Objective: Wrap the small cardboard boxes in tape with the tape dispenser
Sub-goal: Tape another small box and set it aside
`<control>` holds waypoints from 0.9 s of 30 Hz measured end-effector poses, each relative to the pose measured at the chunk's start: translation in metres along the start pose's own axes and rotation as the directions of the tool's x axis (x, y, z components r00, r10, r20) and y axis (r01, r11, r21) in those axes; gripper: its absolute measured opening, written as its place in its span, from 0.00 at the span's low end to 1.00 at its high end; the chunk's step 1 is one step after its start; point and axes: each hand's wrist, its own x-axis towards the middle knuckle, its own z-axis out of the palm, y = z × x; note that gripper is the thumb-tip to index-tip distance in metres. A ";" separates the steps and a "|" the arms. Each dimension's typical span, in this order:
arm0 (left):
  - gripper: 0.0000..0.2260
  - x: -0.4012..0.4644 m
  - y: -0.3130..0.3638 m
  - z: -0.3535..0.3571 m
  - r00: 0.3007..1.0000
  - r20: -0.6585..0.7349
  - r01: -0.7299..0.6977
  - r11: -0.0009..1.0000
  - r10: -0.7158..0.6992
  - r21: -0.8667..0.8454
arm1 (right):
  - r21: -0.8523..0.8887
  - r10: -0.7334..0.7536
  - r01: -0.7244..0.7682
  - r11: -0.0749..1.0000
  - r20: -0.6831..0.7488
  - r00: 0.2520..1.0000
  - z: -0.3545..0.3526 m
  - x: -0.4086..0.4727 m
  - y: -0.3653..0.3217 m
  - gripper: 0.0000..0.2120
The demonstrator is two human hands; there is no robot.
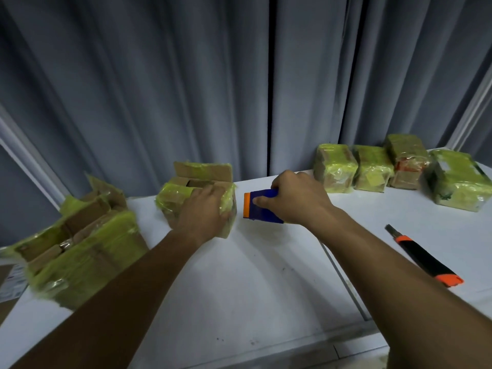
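On the white table (266, 283), take the blue tape dispenser (262, 207) as your reference point; it sits near the table's far edge, roughly at centre. Your right hand (295, 199) is clenched over the dispenser from above and from the right, with the thumb pressed on its blue side face. An orange end piece (247, 205) on the dispenser faces left.

Just left of the dispenser stands a small cardboard box (197, 193), partly covered in yellow-green tape, with one top flap raised at the back. Your left hand (203, 213) lies palm-down on the near right part of this box, fingers curled over its right edge; the grasp is loose rather than clenched. The box and the dispenser are close, but contact between them cannot be confirmed.

Further left of the dispenser, near the table's left edge, sits a larger open carton (77, 246), also tape-covered.

Right of the dispenser, along the far edge, four fully wrapped boxes (372, 169) stand in a row, touching or nearly touching.

Right of and nearer than the dispenser, well apart from it, lies a black and orange utility knife (423, 255).

Behind the table hangs a grey curtain (186, 89).
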 end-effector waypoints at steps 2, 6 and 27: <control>0.24 -0.002 -0.002 0.005 0.999 -0.038 -0.002 0.999 0.000 -0.051 | -0.007 0.001 -0.001 1.000 -0.001 1.000 0.003 0.003 -0.001 0.25; 0.15 -0.016 -0.003 0.001 0.996 -0.075 0.019 0.961 -0.042 -0.277 | -0.019 0.009 -0.009 1.000 0.001 1.000 0.007 0.004 -0.001 0.24; 0.51 -0.087 0.011 -0.025 0.919 0.123 -0.373 0.927 0.374 -0.028 | -0.040 0.046 -0.043 0.998 0.085 0.995 0.009 -0.017 0.013 0.24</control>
